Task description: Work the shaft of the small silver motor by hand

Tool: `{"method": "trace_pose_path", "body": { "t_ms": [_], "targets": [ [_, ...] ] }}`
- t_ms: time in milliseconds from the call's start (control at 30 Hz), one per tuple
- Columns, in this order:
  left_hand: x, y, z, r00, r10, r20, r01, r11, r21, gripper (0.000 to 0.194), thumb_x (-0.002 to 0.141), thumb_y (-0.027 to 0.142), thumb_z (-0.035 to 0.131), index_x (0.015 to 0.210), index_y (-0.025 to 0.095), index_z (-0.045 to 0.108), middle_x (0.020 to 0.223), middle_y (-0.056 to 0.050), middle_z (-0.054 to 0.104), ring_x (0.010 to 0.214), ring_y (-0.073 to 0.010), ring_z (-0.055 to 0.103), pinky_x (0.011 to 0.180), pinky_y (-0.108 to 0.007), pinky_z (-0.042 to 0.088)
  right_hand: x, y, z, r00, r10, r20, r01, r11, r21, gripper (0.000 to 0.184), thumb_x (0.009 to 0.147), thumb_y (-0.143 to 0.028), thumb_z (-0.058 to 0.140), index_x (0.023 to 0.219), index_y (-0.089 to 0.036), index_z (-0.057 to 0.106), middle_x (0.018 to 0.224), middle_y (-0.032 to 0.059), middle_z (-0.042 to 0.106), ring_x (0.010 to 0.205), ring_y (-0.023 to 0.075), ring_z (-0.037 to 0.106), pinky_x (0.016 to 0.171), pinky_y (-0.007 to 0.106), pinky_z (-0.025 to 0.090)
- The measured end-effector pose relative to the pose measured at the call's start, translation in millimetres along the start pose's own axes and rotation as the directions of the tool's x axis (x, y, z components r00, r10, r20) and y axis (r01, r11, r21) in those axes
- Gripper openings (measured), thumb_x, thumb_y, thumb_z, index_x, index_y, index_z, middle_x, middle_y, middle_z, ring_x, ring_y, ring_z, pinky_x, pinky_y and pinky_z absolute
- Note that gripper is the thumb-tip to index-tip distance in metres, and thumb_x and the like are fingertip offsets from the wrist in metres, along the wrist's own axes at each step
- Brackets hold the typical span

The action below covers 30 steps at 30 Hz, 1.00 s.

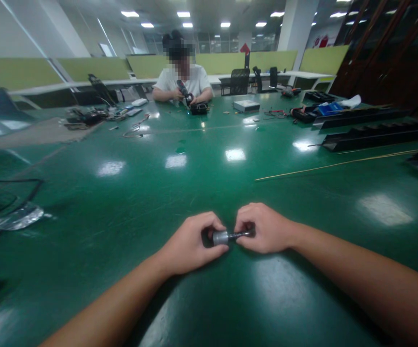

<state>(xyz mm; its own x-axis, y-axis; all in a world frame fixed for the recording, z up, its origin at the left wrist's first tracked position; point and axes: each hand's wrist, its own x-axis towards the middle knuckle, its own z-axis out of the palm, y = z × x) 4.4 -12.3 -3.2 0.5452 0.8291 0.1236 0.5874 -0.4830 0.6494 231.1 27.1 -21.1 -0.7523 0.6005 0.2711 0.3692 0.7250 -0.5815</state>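
Low over the green table (140,178), close to me, both hands hold one small metal piece in line between them. My left hand (189,245) is closed around a silver cylinder (220,237), thumb below and fingers above. From the cylinder a thin dark rod (233,236), which looks threaded, runs right into my right hand (264,228). That hand pinches the rod's far end between thumb and curled fingers. The fingers partly hide both ends of the piece, so I cannot tell exactly what it is.
Clear plastic and a black frame (17,212) lie at left. A thin yellow rod (303,170) and long black channels (378,137) lie at right. Across the table, a person (183,82) holds a power drill (184,91) over a black part. Electronic scraps (89,115) sit far left.
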Motion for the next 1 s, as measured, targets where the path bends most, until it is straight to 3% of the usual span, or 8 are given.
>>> {"method": "trace_pose_path", "body": {
  "t_ms": [200, 767, 1000],
  "targets": [
    [0, -1, 0.3, 1.0, 0.003, 0.004, -0.003, 1.0, 0.008, 0.015, 0.076, 0.022, 0.07, 0.086, 0.018, 0.059, 0.083, -0.002, 0.061, 0.076, -0.0164, 0.057, 0.069, -0.027, 0.043, -3, 0, -8, 0.999, 0.001, 0.036, -0.001, 1.0, 0.003, 0.003, 0.071, -0.019, 0.068, 0.072, -0.017, 0.066, 0.072, 0.0001, 0.066, 0.069, 0.0134, 0.059, 0.072, 0.028, 0.043],
    [0, 0, 0.6, 0.999, -0.044, 0.011, 0.044, 0.999, -0.025, 0.015, 0.077, 0.021, 0.069, 0.086, 0.018, 0.058, 0.084, -0.001, 0.062, 0.074, -0.0159, 0.057, 0.067, -0.027, 0.043, -10, 16, -34, 0.975, 0.124, 0.184, -0.136, 0.989, 0.055, 0.003, 0.069, -0.015, 0.065, 0.073, -0.015, 0.066, 0.07, -0.0001, 0.062, 0.065, 0.0119, 0.055, 0.063, 0.024, 0.043],
    [0, -1, 1.1, 0.999, -0.042, 0.008, 0.042, 0.999, -0.029, 0.015, 0.077, 0.02, 0.07, 0.086, 0.018, 0.059, 0.083, 0.0, 0.061, 0.074, -0.0153, 0.057, 0.067, -0.026, 0.043, -9, 17, -29, 0.983, 0.107, 0.152, -0.12, 0.99, 0.079, 0.006, 0.071, -0.019, 0.07, 0.075, -0.016, 0.068, 0.07, -0.0001, 0.064, 0.066, 0.0125, 0.056, 0.066, 0.025, 0.044]
  ]
}}
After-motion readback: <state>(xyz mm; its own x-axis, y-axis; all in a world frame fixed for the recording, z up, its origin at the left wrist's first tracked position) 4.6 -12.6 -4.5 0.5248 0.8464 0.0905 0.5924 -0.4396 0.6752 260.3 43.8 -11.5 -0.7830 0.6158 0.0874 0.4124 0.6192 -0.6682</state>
